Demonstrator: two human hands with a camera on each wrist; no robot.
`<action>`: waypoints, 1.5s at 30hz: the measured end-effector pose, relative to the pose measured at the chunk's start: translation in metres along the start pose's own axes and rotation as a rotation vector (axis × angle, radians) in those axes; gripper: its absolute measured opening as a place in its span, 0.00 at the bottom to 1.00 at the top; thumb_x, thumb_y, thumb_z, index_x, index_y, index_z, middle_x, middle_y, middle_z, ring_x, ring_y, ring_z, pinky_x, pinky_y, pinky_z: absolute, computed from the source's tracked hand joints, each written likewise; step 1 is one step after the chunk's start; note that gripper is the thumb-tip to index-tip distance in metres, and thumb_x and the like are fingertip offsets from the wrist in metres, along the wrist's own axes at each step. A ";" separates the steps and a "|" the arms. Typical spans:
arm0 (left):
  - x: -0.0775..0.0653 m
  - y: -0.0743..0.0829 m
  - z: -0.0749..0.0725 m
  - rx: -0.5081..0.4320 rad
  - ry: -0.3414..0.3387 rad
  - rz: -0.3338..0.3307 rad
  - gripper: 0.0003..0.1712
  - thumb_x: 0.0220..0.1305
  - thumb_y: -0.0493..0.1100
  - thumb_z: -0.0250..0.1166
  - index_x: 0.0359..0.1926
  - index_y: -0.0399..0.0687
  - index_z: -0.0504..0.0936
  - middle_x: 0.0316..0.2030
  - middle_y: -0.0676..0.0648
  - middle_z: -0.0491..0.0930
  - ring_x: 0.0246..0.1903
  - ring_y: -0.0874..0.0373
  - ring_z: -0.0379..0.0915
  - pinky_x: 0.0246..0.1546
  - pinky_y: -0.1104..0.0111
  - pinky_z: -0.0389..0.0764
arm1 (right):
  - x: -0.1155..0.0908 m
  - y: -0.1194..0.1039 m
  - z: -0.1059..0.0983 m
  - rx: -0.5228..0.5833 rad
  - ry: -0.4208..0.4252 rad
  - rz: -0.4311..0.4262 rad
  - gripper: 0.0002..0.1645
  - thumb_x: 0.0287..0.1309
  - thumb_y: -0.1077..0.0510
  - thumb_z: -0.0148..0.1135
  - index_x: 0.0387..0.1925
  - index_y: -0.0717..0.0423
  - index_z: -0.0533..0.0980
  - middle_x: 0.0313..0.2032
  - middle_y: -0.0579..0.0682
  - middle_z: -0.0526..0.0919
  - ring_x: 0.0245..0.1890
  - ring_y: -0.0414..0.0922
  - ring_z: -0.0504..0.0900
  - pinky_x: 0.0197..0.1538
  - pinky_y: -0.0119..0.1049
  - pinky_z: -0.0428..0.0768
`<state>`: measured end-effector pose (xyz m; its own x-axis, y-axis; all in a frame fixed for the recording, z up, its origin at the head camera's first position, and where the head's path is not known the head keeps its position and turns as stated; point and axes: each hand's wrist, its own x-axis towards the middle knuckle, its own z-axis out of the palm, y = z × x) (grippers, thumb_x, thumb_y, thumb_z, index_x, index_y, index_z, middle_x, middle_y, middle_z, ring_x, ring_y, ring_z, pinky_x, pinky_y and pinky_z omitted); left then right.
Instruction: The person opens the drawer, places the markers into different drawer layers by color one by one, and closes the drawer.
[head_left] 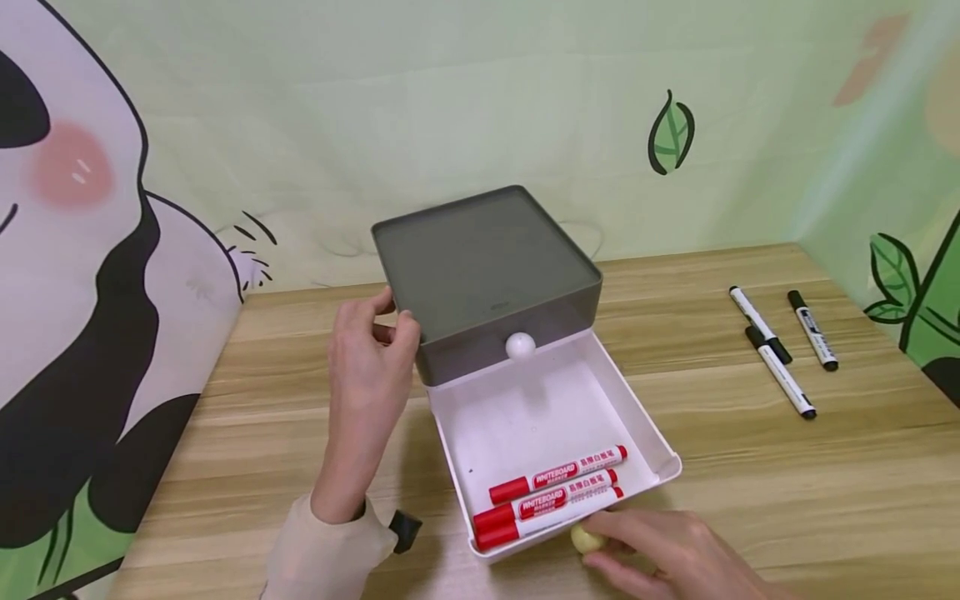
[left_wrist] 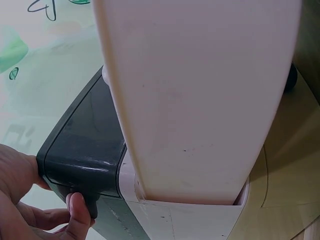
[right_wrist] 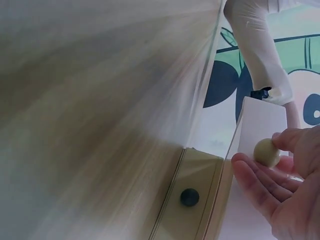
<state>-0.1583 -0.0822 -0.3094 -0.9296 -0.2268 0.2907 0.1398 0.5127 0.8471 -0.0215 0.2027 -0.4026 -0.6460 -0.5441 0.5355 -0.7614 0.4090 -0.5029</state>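
A small desktop box with a dark grey top (head_left: 487,258) stands turned at an angle, its white drawer (head_left: 525,408) pulled out toward me. Inside, near the drawer's front wall, lie three red-capped whiteboard markers (head_left: 558,475) side by side. My left hand (head_left: 375,350) grips the box's front left corner, thumb at the front; the left wrist view shows its fingers bent against the dark casing (left_wrist: 85,145). With thumb and fingertips, my right hand (head_left: 667,550) pinches the round yellowish knob (right_wrist: 267,153) on the drawer front. A second, white knob (head_left: 521,346) sits on the dark upper front.
Three black-and-white markers (head_left: 783,379) lie on the wooden table (head_left: 750,483) to the right. Behind stands a pale green printed backdrop (head_left: 450,108), with a panda figure at left. A small black block (head_left: 405,531) shows by my left sleeve.
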 end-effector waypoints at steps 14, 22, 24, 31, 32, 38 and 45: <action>0.001 0.000 0.000 -0.004 -0.002 0.005 0.27 0.67 0.41 0.58 0.64 0.35 0.80 0.53 0.43 0.78 0.38 0.52 0.78 0.40 0.62 0.78 | 0.005 0.003 0.004 -0.001 0.088 -0.015 0.12 0.69 0.51 0.65 0.47 0.53 0.82 0.36 0.41 0.84 0.33 0.32 0.80 0.35 0.19 0.78; 0.001 0.000 -0.001 -0.011 0.001 0.013 0.26 0.67 0.41 0.59 0.63 0.35 0.80 0.53 0.40 0.78 0.38 0.50 0.78 0.41 0.62 0.79 | 0.020 0.003 0.002 -0.016 0.102 0.017 0.13 0.71 0.47 0.61 0.46 0.50 0.82 0.38 0.38 0.84 0.34 0.32 0.81 0.38 0.20 0.79; 0.001 0.000 0.000 -0.013 0.003 0.018 0.26 0.67 0.41 0.59 0.63 0.35 0.80 0.53 0.40 0.78 0.38 0.50 0.79 0.42 0.62 0.79 | 0.024 0.004 0.002 -0.012 0.105 0.022 0.13 0.72 0.48 0.61 0.47 0.51 0.82 0.38 0.39 0.84 0.34 0.32 0.81 0.38 0.21 0.80; 0.000 -0.001 0.000 -0.016 0.001 0.019 0.26 0.67 0.41 0.59 0.63 0.36 0.81 0.52 0.41 0.78 0.38 0.50 0.79 0.41 0.62 0.79 | 0.035 0.012 0.004 0.017 0.099 0.056 0.14 0.61 0.61 0.73 0.49 0.54 0.84 0.39 0.43 0.87 0.33 0.33 0.83 0.38 0.22 0.81; 0.000 -0.001 0.000 -0.016 0.001 0.018 0.26 0.67 0.41 0.59 0.63 0.36 0.81 0.52 0.42 0.78 0.38 0.51 0.79 0.41 0.62 0.79 | 0.036 0.012 0.004 0.020 0.091 0.074 0.15 0.59 0.64 0.74 0.48 0.54 0.84 0.39 0.42 0.87 0.33 0.32 0.83 0.38 0.22 0.81; 0.001 -0.001 0.000 -0.009 0.017 0.031 0.26 0.67 0.41 0.58 0.63 0.35 0.81 0.52 0.40 0.79 0.37 0.50 0.79 0.41 0.61 0.78 | 0.049 0.017 0.004 0.027 0.083 0.111 0.19 0.52 0.69 0.76 0.47 0.55 0.85 0.38 0.43 0.88 0.32 0.32 0.82 0.36 0.23 0.82; 0.001 -0.002 0.000 -0.009 0.017 0.041 0.26 0.66 0.41 0.58 0.62 0.34 0.81 0.51 0.41 0.79 0.36 0.50 0.79 0.41 0.61 0.79 | 0.060 0.027 0.006 0.022 0.113 0.095 0.19 0.52 0.70 0.75 0.47 0.56 0.85 0.38 0.45 0.88 0.32 0.33 0.82 0.35 0.25 0.82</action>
<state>-0.1591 -0.0829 -0.3106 -0.9169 -0.2202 0.3328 0.1810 0.5140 0.8385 -0.0808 0.1767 -0.3879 -0.7178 -0.4176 0.5571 -0.6962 0.4380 -0.5688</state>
